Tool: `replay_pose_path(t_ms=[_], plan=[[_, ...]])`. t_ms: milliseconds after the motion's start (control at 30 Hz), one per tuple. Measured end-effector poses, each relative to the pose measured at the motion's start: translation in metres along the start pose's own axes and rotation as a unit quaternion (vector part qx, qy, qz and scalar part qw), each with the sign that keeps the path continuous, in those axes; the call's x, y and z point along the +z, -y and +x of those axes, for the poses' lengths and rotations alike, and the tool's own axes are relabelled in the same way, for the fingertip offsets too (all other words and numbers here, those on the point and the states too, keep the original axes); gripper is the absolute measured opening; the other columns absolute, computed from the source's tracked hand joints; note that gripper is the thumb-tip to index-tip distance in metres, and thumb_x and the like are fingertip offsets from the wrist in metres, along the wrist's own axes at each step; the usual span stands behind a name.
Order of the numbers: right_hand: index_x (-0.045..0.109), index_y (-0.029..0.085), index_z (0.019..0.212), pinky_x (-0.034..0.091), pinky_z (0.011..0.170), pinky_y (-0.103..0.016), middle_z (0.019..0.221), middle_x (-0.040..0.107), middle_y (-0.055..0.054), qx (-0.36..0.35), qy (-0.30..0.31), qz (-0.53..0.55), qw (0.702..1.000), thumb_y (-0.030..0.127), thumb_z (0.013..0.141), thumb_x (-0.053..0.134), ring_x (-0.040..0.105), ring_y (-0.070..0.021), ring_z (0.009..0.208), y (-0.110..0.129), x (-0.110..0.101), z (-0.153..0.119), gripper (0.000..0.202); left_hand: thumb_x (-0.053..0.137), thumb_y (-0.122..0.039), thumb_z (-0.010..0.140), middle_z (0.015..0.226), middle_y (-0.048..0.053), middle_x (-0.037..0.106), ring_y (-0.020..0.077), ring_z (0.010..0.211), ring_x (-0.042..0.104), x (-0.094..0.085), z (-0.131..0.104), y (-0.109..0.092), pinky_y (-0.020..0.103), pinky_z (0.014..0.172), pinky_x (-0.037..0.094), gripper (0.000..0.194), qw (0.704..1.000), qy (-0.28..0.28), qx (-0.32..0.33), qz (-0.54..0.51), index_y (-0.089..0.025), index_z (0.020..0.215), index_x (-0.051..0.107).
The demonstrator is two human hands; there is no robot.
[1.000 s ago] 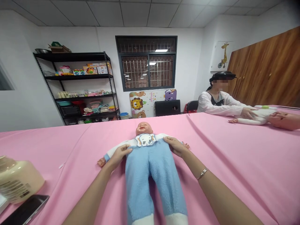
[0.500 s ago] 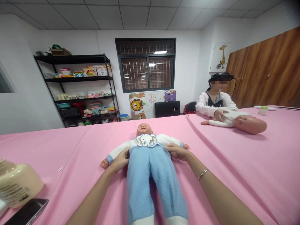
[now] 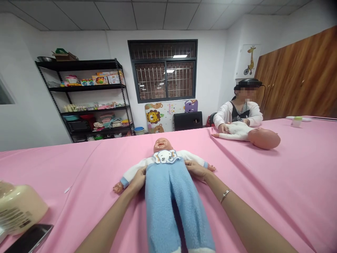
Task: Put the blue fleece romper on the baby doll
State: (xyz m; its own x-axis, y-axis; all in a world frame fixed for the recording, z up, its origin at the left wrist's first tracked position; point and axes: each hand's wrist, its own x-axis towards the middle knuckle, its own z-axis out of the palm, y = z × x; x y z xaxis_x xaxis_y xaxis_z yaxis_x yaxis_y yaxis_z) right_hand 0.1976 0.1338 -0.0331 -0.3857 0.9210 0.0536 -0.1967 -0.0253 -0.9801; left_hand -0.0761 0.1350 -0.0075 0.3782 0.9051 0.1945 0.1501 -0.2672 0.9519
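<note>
A baby doll (image 3: pixel 162 144) lies on its back, head away from me, arms spread. It wears a white top with an elephant face (image 3: pixel 166 157) and blue fleece trousers (image 3: pixel 161 196). At the left side of the waist, my left hand (image 3: pixel 139 177) is closed on the trousers, its fingertips tucked out of sight. My right hand (image 3: pixel 197 170) grips the opposite side of the waist, fingers partly under the cloth. The doll's bare hands stick out past my wrists.
A cream bottle (image 3: pixel 22 207) and a dark phone-like object (image 3: pixel 30 239) lie at the near left of the pink tablecloth (image 3: pixel 89 196). Across the table at right, a seated person (image 3: pixel 240 109) handles another doll (image 3: pixel 264 138). A small green-lidded jar (image 3: pixel 297 121) stands beyond it.
The trousers' waist and legs have shifted slightly, with both my hands still at the sides. The other person's doll has moved left along the table.
</note>
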Motion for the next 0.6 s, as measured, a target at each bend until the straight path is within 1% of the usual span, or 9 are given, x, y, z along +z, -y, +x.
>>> replay_pose_path(t_ms=[133, 200, 333, 400, 467, 533, 600], plan=[[0.061, 0.016, 0.082, 0.041, 0.079, -0.03, 0.082, 0.062, -0.003, -0.019, -0.03, 0.04, 0.999, 0.045, 0.062, 0.071, 0.054, -0.014, 0.077, -0.001, -0.002, 0.003, 0.037, 0.044, -0.011, 0.056, 0.075, 0.0, 0.064, 0.018, 0.07, 0.054, -0.002, 0.0, 0.003, 0.029, 0.069, 0.044, 0.026, 0.994, 0.049, 0.035, 0.093, -0.015, 0.074, 0.062], [0.061, 0.016, 0.079, 0.04, 0.079, -0.028, 0.08, 0.061, -0.001, -0.02, -0.045, 0.058, 0.997, 0.043, 0.061, 0.073, 0.053, -0.0128, 0.076, -0.001, -0.002, 0.004, 0.035, 0.041, -0.011, 0.054, 0.075, 0.0, 0.065, 0.0196, 0.074, 0.056, -0.005, 0.0, 0.006, 0.029, 0.071, 0.044, 0.029, 0.988, 0.045, 0.046, 0.14, -0.016, 0.072, 0.062], [0.059, 0.016, 0.073, 0.039, 0.076, -0.026, 0.076, 0.058, 0.001, -0.018, -0.077, 0.066, 0.995, 0.041, 0.057, 0.075, 0.051, -0.0114, 0.074, 0.002, 0.002, 0.006, 0.034, 0.038, -0.011, 0.053, 0.069, 0.001, 0.064, 0.0212, 0.07, 0.057, -0.014, 0.001, 0.014, 0.029, 0.066, 0.042, 0.025, 0.972, -0.026, 0.061, 0.227, -0.015, 0.065, 0.06], [0.058, 0.016, 0.075, 0.038, 0.073, -0.025, 0.075, 0.057, 0.001, -0.034, -0.078, 0.062, 0.994, 0.043, 0.059, 0.073, 0.049, -0.0108, 0.073, 0.007, 0.004, 0.005, 0.034, 0.038, -0.011, 0.054, 0.067, 0.002, 0.064, 0.0212, 0.066, 0.056, -0.018, 0.002, 0.018, 0.029, 0.062, 0.04, 0.022, 0.96, -0.051, 0.064, 0.267, -0.016, 0.062, 0.058], [0.056, 0.016, 0.077, 0.037, 0.066, -0.024, 0.072, 0.054, 0.002, -0.053, -0.08, 0.053, 0.994, 0.046, 0.063, 0.069, 0.046, -0.0096, 0.067, 0.012, 0.004, 0.003, 0.035, 0.037, -0.011, 0.055, 0.066, 0.003, 0.064, 0.0214, 0.065, 0.056, -0.022, 0.003, 0.019, 0.029, 0.061, 0.038, 0.02, 0.946, -0.075, 0.06, 0.309, -0.017, 0.059, 0.056], [0.052, 0.017, 0.075, 0.032, 0.057, -0.023, 0.066, 0.048, 0.004, -0.066, -0.097, 0.01, 0.993, 0.05, 0.066, 0.065, 0.04, -0.0082, 0.059, 0.015, 0.001, 0.002, 0.036, 0.036, -0.009, 0.057, 0.069, 0.003, 0.065, 0.0229, 0.07, 0.057, -0.025, 0.003, 0.018, 0.03, 0.065, 0.037, 0.021, 0.926, -0.109, 0.051, 0.357, -0.018, 0.058, 0.056], [0.049, 0.016, 0.069, 0.027, 0.053, -0.023, 0.06, 0.043, 0.005, -0.083, -0.131, -0.09, 0.984, 0.05, 0.066, 0.063, 0.035, -0.0076, 0.055, 0.014, -0.003, 0.003, 0.037, 0.036, -0.008, 0.057, 0.073, 0.003, 0.066, 0.0251, 0.077, 0.058, -0.027, 0.003, 0.015, 0.034, 0.072, 0.036, 0.025, 0.9, -0.15, 0.039, 0.407, -0.019, 0.059, 0.058]])
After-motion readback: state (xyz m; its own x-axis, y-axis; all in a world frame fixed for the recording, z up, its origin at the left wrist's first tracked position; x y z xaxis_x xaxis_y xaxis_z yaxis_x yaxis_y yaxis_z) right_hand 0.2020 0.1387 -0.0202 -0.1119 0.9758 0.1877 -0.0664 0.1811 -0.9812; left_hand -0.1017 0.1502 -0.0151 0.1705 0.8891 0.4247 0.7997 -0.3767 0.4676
